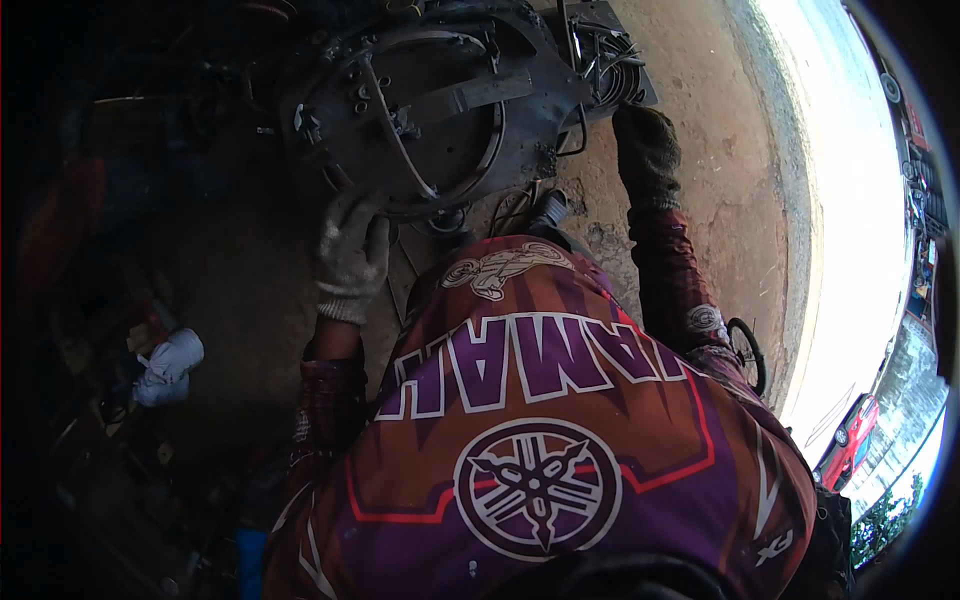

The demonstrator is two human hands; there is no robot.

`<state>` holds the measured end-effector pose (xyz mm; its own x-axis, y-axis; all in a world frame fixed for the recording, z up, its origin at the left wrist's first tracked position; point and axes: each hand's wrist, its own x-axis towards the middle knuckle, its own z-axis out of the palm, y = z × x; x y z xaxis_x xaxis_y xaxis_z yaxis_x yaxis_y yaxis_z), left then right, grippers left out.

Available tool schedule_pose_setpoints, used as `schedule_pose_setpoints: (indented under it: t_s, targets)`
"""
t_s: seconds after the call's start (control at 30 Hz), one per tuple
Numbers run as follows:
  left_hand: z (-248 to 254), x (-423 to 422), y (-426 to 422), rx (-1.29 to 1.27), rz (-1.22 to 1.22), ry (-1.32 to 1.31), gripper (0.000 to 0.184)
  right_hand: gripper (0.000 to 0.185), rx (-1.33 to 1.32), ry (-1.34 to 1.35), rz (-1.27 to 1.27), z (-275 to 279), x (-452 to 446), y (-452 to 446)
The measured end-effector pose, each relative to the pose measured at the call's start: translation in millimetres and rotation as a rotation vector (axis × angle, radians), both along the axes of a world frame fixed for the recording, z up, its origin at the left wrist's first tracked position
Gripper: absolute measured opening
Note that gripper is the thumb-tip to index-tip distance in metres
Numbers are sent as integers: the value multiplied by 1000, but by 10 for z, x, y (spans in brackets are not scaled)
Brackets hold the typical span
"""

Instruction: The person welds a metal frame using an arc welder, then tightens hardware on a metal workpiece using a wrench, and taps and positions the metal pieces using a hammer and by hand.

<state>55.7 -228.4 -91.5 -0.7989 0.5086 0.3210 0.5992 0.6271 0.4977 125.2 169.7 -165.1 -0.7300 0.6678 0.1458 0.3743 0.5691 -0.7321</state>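
Observation:
My left hand (352, 250), in a pale grey work glove, rests at the near left edge of a dark metal worktable (450, 150), beside a curved metal ring (392, 130). Its fingers reach to the ring's lower left and look extended. My right hand (648, 150), in a darker glove, is at the right of the worktable, near its corner and a coil of dark rod (618, 75). Those fingers are bent and dark, and whether they hold anything is hidden. A flat metal bar (470, 97) lies across the ring, with small nuts (362, 92) to its left.
A white object (170, 365) lies among dark clutter on the left. My shoe (548, 210) shows below the table. Part of a wheel (748, 355) is by my right arm. Outside on the right stands a red car (848, 440).

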Motion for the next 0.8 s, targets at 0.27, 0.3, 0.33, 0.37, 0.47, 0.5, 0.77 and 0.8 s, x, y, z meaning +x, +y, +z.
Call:
schedule_pose_setpoints:
  t_s: [0.27, 0.3, 0.33, 0.37, 0.47, 0.5, 0.77, 0.8]
  targets:
    - [794, -315, 172, 56, 327, 277, 23, 27, -180, 44, 137, -394, 104, 390]
    - [902, -466, 210, 50, 351, 311, 22, 27, -189, 61, 146, -418, 141, 434]
    - [960, -641, 246, 44, 356, 327, 22, 28, -170, 27, 184, -355, 193, 428]
    - [991, -838, 282, 21, 314, 209, 22, 28, -151, -11, 219, -316, 241, 424]
    - [854, -1369, 442, -117, 278, -51, 24, 28, -160, -64, 273, -337, 357, 470]
    - [749, -1554, 486, -110, 267, -43, 24, 28, -154, -55, 262, -317, 393, 476]
    - [475, -2694, 1070, -466, -110, -310, 36, 28, -321, -120, -2, -356, 889, 212]
    - [380, -2861, 1101, -576, -176, -305, 38, 29, -373, -124, -21, -373, 970, 136]
